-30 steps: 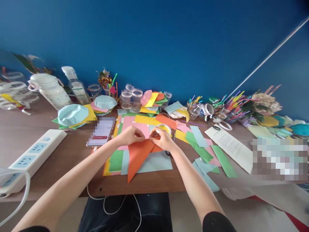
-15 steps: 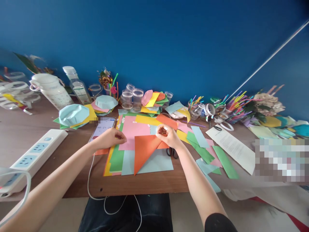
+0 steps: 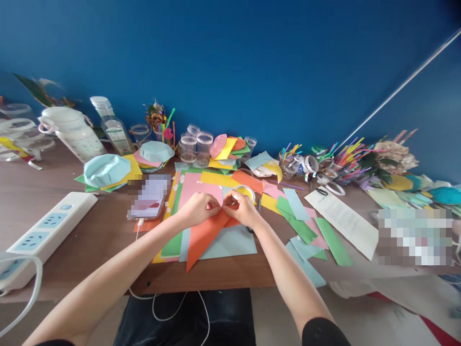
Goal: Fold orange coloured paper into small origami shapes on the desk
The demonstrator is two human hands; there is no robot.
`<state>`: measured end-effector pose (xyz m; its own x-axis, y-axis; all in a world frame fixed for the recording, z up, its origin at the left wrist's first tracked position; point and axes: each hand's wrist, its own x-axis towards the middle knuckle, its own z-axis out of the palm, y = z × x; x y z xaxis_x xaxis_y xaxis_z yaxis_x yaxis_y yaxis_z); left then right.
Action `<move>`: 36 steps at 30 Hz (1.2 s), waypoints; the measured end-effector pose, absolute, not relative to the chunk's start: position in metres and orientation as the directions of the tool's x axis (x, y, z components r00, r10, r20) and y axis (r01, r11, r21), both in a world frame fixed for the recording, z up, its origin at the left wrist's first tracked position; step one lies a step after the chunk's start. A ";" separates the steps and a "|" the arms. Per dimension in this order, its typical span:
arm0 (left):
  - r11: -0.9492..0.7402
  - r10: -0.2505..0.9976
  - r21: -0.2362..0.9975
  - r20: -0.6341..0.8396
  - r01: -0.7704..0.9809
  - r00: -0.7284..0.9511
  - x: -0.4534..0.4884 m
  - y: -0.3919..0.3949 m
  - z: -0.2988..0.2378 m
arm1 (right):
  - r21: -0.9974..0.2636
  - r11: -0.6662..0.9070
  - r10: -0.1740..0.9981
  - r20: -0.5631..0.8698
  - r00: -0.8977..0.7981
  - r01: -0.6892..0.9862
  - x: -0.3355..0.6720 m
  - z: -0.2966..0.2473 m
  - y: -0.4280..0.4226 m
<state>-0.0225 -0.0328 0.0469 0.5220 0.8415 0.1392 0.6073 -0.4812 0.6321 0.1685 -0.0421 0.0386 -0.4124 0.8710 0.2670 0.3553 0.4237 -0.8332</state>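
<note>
Both my hands meet over a sheet of orange paper whose pointed corner hangs toward the table's front edge. My left hand is closed, its fingertips pinching at the paper's upper edge. My right hand is closed on the same edge, thumb and fingers almost touching the left ones. A small white bit shows on a right finger. Beneath lie a light blue sheet, a green sheet and a pink sheet. Behind the right hand is a tape roll; scissors are partly hidden beside it.
A phone with a plugged-in cable lies left, near a white power strip. Coloured paper strips and a printed sheet are at right. Clear cups, bottles and folded paper pieces line the blue wall.
My left hand has moved right to the orange paper's top and meets my right hand. The right hand shifted slightly left and down. The paper's corner moved left, and the tape roll came into view.
</note>
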 end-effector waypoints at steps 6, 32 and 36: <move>-0.434 0.853 0.687 0.104 0.583 0.511 -0.031 -0.034 0.053 | -0.854 0.399 0.881 0.255 -0.399 0.334 0.172 0.040 -0.042; -0.444 0.849 0.684 0.114 0.579 0.516 -0.029 -0.025 0.056 | -0.864 0.394 0.896 0.286 -0.340 0.314 0.166 0.032 -0.040; -0.421 0.844 0.740 0.108 0.524 0.525 -0.033 -0.025 0.053 | -0.850 0.418 0.887 0.304 -0.348 0.320 0.165 0.035 -0.042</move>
<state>-0.0329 -0.0252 0.0534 0.5253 0.8441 0.1076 0.5243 -0.4206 0.7404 0.1651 -0.0416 0.0348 -0.3481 0.8866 0.3045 0.3202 0.4177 -0.8503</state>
